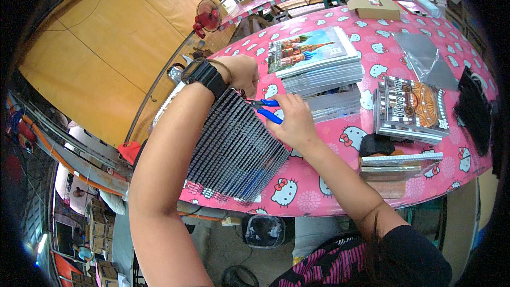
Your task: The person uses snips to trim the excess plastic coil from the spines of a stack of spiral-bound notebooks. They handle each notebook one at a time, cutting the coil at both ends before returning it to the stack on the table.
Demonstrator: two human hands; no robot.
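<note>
My right hand grips a pair of blue-handled wire cutters. Their small jaws sit at the far corner of a big pile of wire-bound notebooks, whose dark spines face up in close rows. Beside that same corner, my left hand is curled closed, with a black watch on the wrist. What its fingers hold, if anything, is hidden. The left forearm covers part of the pile's left side.
Another notebook stack with a domed-building cover stands beyond my hands. At right lie more notebooks, clear plastic sheets and black wire combs. A cardboard box is at the back of the pink patterned table; a red fan stands past its left edge.
</note>
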